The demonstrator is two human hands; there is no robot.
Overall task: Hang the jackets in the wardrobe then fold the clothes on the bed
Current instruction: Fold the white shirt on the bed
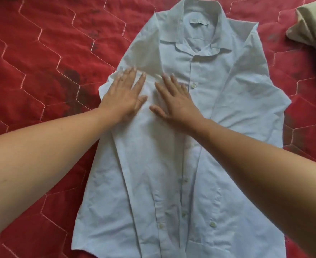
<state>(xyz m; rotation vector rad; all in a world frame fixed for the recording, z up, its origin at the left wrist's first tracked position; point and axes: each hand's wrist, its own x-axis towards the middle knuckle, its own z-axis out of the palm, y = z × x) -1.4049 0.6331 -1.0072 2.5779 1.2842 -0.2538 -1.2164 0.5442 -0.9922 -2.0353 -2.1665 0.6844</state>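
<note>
At the far left we see the red quilted bedspread, stitched in pale hexagon lines with some darker blotches, covering the bed under everything else. A bare forearm reaches in from the lower left. At its end we find the left hand lying palm down with its fingers straight and fanned apart, pinching nothing. It presses flat on the short sleeve and shoulder area at the left edge of the shirt.

The light-blue shirt lies front up in the middle of the bed, spread almost flat with some creases. Its collar points away from us and its hem lies nearest to us. We can make out a small label inside the neck and a row of pale buttons running down the closed placket.

Just right of the left hand, with a narrow strip of cloth between the two thumbs, the right hand also rests palm down on the chest of the shirt. Its fingers are straight and slightly spread, gripping nothing, with the fingertips near the placket. Its forearm crosses the right half of the shirt from the lower right.

Further right the other short sleeve lies spread out on the bedspread. At the upper right corner we see a crumpled beige garment, well apart from the shirt.
</note>
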